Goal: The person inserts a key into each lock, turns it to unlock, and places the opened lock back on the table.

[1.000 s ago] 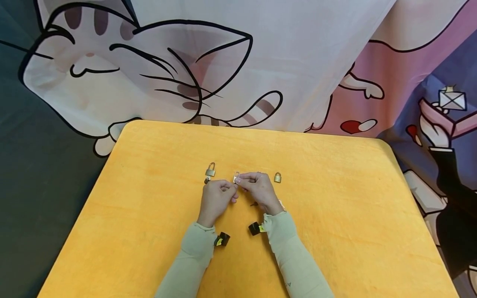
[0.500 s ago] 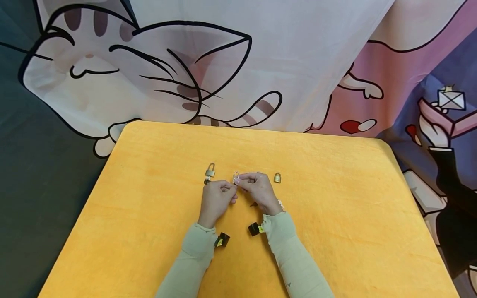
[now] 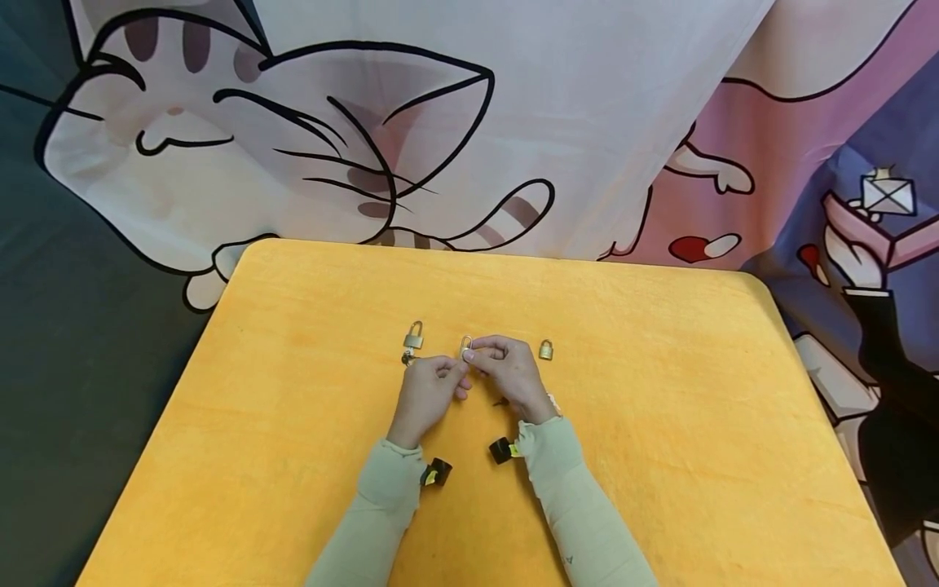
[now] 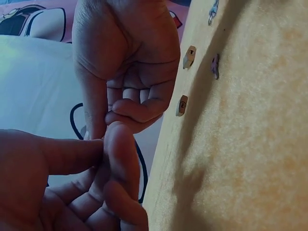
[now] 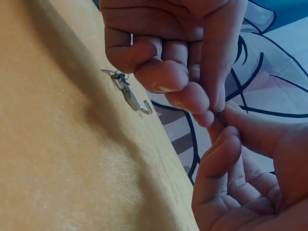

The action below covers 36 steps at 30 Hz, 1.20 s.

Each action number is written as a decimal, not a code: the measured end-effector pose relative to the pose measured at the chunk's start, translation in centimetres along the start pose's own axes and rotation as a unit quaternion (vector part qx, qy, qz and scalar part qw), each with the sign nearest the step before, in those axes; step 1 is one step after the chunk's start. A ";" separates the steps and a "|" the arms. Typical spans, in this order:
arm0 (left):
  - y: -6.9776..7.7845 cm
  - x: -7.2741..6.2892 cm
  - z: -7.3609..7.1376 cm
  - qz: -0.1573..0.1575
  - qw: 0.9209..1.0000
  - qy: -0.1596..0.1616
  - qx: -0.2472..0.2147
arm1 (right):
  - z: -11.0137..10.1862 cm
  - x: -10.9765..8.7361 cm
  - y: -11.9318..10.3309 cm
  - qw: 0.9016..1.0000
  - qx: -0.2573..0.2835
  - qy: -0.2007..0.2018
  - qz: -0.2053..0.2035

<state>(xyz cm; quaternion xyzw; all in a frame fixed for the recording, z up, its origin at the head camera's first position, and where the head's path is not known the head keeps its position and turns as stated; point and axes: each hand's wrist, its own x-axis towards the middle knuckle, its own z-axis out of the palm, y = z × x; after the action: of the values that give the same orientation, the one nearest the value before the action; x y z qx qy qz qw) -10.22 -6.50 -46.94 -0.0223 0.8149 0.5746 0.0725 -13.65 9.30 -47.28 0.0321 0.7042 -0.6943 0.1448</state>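
In the head view my right hand (image 3: pixel 509 375) pinches a small padlock (image 3: pixel 466 346) by thumb and forefinger, its shackle pointing up. My left hand (image 3: pixel 428 395) meets it from the left, thumb and forefinger together at the padlock's lower end. Between the fingertips, the right wrist view shows a sliver of a small dark thing (image 5: pixel 220 116). Fingers hide most of it, so its kind cannot be told. Beyond my left hand lies a larger padlock (image 3: pixel 414 336) with its shackle up and keys (image 3: pixel 407 356) at its base.
A brass padlock (image 3: pixel 546 350) lies right of my right hand. Another padlock (image 4: pixel 182 106) shows in the left wrist view. One dark key (image 3: pixel 501 402) lies under my right wrist. The yellow table (image 3: pixel 660 408) ends at a printed curtain (image 3: pixel 601 122).
Both hands stay almost in place. The fingers of my right hand and the padlock have shifted slightly up and right; the things on the table have not moved.
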 end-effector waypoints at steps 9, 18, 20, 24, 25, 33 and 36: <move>0.1 0.0 -0.3 -0.011 0.999 -0.029 0.010 | 0.0 0.1 0.1 1.000 -0.004 -0.001 -0.001; 0.1 0.0 -0.8 -0.018 0.996 -0.031 0.084 | 0.4 0.3 0.6 0.998 -0.036 0.034 -0.026; 0.0 -0.1 -0.7 -0.021 0.994 -0.036 0.099 | 0.6 0.3 0.7 0.997 -0.055 0.043 -0.028; -0.2 -0.2 -0.4 -0.029 0.992 -0.050 0.108 | 0.9 0.3 0.6 0.994 -0.086 0.058 -0.023; -0.2 -0.2 -0.3 -0.032 0.992 -0.053 0.111 | 1.0 0.3 0.5 0.993 -0.097 0.062 -0.021; -0.3 -0.3 -0.1 -0.033 0.987 -0.072 0.137 | 1.7 1.7 -0.4 0.968 -0.235 0.076 -0.034; -0.4 -0.3 0.0 -0.035 0.987 -0.072 0.138 | 2.2 2.2 -1.0 0.957 -0.277 0.079 -0.038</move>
<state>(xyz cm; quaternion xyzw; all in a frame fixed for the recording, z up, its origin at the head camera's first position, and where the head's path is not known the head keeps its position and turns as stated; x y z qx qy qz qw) -9.86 -6.63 -47.22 0.0004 0.8780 0.4534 0.1537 -15.62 6.79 -46.87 0.0189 0.8787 -0.4725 0.0653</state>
